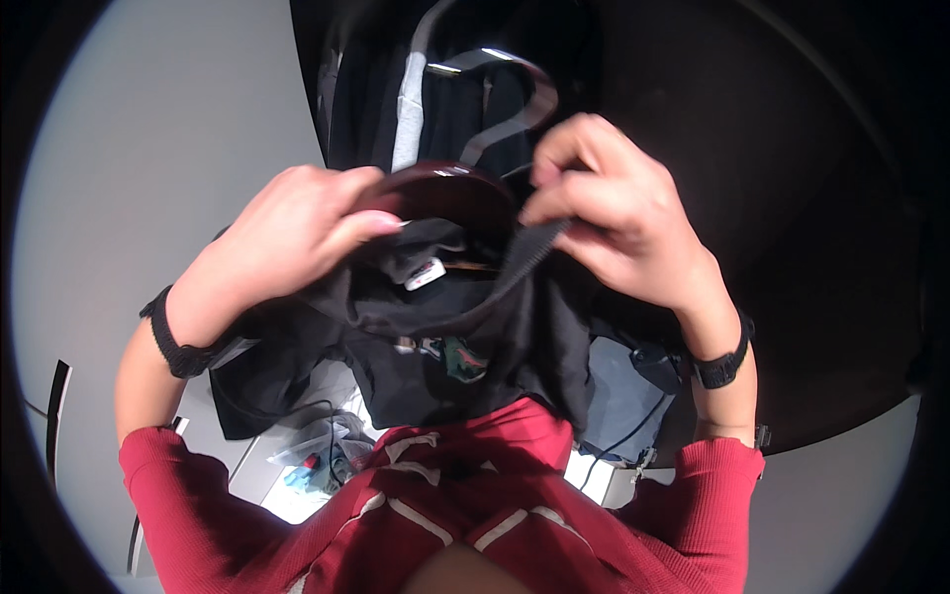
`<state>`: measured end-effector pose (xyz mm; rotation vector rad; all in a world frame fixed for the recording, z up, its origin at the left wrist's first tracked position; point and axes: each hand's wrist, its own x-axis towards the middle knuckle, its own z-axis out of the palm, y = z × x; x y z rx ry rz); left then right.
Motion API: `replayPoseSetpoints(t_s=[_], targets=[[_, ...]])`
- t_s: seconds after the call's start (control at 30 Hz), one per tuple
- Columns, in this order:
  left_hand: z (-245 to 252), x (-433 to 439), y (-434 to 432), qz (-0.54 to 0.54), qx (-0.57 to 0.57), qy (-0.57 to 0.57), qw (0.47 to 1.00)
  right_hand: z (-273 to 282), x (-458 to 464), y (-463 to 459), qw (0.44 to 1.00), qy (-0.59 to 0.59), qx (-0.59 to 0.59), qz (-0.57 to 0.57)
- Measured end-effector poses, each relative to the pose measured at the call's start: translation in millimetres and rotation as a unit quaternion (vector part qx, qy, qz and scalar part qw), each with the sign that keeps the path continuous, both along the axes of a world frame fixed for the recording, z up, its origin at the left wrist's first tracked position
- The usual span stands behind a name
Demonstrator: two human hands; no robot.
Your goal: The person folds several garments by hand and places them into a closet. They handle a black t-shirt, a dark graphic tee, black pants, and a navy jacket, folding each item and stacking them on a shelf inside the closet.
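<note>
A black shirt (430,397) with a ribbed neckline hangs in front of me, a white label (425,275) inside its collar and a colored print on its chest. Inside the neck opening sits a glossy dark reddish-brown clothes hanger (447,172), its metal hook (545,100) pointing up and blurred. My left hand (286,226) grips the left part of the hanger, thumb against the shirt's collar; its fingertips are partly hidden. With bent fingers, my right hand (620,204) pinches the right side of the ribbed collar and draws it outward.
Dark clothes and one light grey garment (410,111) hang beyond the hanger. A grey panel (171,111) stands on the left, a large dark panel (801,245) on the right. Below are a clear plastic bag (326,449), grey folded fabric (623,397) and a black cable (623,438).
</note>
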<state>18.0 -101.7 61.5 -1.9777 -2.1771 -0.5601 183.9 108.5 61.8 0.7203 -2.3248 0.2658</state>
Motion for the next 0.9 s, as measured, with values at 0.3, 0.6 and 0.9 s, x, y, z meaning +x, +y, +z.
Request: replayPoseSetpoints(t_s=[0.3,0.6,0.9], targets=[[33,-11,15,-0.014,0.267,-0.039,0.963,-21,51,23,0.925,-0.045,-0.193,-0.323],[59,30,56,0.022,0.32,0.021,0.947,-24,110,61,0.939,-0.003,-0.264,-0.222],[30,47,86,-0.092,0.425,0.055,0.899,3,145,-7,0.853,-0.118,-0.456,-0.225]])
